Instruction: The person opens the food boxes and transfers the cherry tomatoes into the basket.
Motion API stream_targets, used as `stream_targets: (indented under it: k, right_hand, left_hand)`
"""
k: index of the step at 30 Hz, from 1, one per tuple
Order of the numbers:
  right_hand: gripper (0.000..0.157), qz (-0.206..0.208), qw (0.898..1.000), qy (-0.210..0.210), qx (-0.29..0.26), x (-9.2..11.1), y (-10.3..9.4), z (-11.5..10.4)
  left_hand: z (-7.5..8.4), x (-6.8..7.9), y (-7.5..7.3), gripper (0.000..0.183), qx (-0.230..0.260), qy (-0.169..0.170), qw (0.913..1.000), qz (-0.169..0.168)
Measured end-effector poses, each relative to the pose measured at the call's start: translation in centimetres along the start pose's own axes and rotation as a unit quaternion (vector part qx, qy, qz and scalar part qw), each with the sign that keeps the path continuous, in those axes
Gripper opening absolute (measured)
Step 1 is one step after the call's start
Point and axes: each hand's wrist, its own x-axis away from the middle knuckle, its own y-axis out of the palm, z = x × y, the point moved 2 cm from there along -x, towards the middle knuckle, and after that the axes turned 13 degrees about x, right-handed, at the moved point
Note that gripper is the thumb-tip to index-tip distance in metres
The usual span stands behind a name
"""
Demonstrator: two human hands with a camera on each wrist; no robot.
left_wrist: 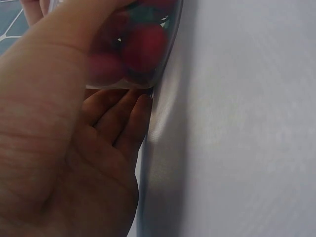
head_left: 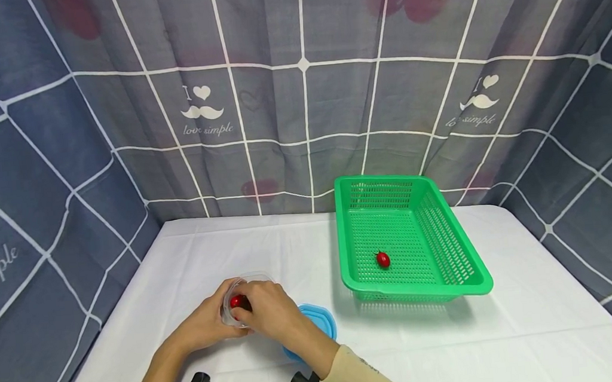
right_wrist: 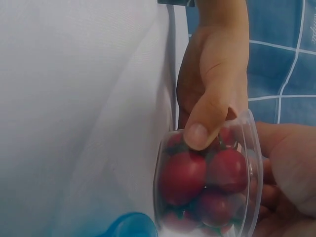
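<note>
My left hand grips a clear plastic container, with the thumb pressed on its wall in the right wrist view. Several red cherry tomatoes with green stems show through that wall. From the right, my right hand reaches over the container's mouth, fingers bent down inside. Its fingertips are hidden, so whether they pinch a tomato cannot be told. In the left wrist view, tomatoes sit low in the container above the left palm. A blue lid lies on the table, partly under the right forearm.
A green plastic basket stands on the right side of the white table, with a single cherry tomato on its floor. Grey checked curtains enclose the back and sides.
</note>
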Motion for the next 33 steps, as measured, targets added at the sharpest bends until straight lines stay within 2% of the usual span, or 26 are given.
stream_targets:
  k: [8,18,27,33]
  right_hand:
    - [0.014,-0.002,1.0,0.014,0.007,-0.27,0.06,-0.48]
    - [0.017,0.004,0.999,0.033,0.002,-0.53,0.08,-0.51]
    - [0.014,0.023,0.999,0.018,0.015,-0.41,0.31,-0.17]
    - [0.013,0.029,0.999,0.016,-0.012,-0.4,0.03,0.22]
  left_hand:
    - [-0.07,0.18,-0.23,0.094,-0.008,0.005,1.0,0.001]
    - [0.03,0.01,-0.35,0.094,0.006,0.016,0.9998,-0.004]
    - [-0.26,-0.13,-0.12,0.093,0.018,0.009,0.9998,-0.008]
    - [-0.31,-0.1,0.05,0.091,0.022,0.006,0.9997,-0.01]
